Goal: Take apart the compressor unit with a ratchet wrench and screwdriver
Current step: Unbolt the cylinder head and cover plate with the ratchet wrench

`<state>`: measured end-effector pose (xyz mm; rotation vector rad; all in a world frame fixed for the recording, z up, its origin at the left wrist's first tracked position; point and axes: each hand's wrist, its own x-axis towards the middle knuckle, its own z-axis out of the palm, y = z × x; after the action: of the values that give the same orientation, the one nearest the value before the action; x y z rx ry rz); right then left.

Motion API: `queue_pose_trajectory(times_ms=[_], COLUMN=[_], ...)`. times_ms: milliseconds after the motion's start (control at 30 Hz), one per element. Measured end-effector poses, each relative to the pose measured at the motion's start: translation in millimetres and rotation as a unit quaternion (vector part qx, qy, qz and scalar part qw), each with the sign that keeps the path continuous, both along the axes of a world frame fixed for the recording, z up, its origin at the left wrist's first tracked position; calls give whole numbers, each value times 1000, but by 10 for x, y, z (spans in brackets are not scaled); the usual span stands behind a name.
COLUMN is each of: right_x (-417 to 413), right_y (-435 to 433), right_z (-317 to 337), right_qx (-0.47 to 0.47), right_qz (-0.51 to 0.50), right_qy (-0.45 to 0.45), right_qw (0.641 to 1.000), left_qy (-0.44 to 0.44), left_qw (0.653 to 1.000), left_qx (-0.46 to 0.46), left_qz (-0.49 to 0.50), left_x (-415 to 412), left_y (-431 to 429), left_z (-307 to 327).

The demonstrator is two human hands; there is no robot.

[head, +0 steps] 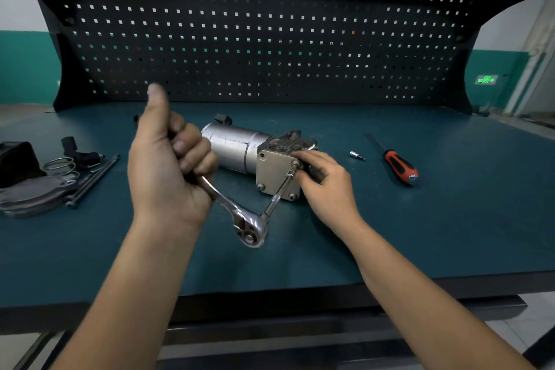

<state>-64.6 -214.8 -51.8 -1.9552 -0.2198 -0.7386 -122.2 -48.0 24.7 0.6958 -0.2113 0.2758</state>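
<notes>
The compressor unit, a silver cylinder with a square end plate, lies on its side mid-bench. My left hand grips the handle of the ratchet wrench, thumb raised. The wrench's extension bar reaches up to a bolt at the plate's upper right corner. My right hand holds the unit's right side, its fingers curled at that bolt and the bar's tip. A red-and-black screwdriver lies to the right.
A small socket bit lies between the unit and the screwdriver. Removed parts sit at the left: long bolts, wire rings, a grey cover plate and black pieces. A black pegboard backs the bench.
</notes>
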Motion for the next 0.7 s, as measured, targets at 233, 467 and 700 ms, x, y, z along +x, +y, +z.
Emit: queue_pose_trajectory(times_ms=[233,467,700], right_x=[2,-23,-45], right_y=[-9,-44,5], right_z=[0,-13,14], right_qx=[-20,-6,88], right_qz=[-8,48,32], right_qy=[0,38,38], right_qw=[1000,998,995], left_qy=[-195,-453,-404], left_qw=[944,674,796], left_qx=[264,581,448], left_qz=[-41,-55,45], left_x=[-2,-200,-221], left_y=[-64,-191,-148], left_z=[113,9,-115])
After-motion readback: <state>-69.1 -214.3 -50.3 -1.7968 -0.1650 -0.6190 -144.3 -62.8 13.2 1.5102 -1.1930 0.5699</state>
